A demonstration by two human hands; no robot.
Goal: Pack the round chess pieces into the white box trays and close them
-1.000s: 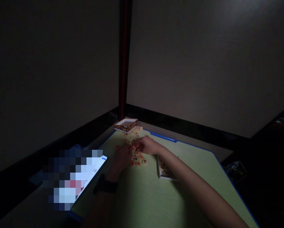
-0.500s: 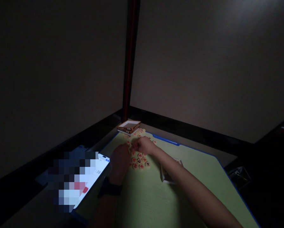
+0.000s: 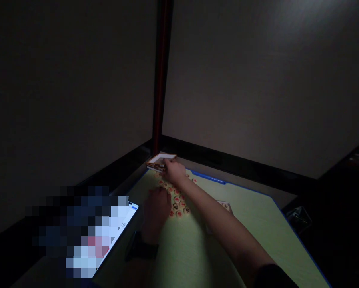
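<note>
The flat box [image 3: 159, 159] sits at the tabletop's [image 3: 257, 208] far corner, its long side running left to right. The right hand [image 3: 174, 171] touches the box's near edge, but I cannot tell whether it grips. The left hand [image 3: 156, 208] lies curled nearer than the box, beside round game pieces [image 3: 178, 204], and I cannot tell whether it holds anything.

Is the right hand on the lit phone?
No, the right hand is at the box in the far corner, away from the phone.

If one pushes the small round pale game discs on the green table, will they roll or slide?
The small round pale game discs lie flat, so they would probably slide, not roll. Small and thin, they seem light and stiff. Tipped on its edge, one might roll away.
</note>
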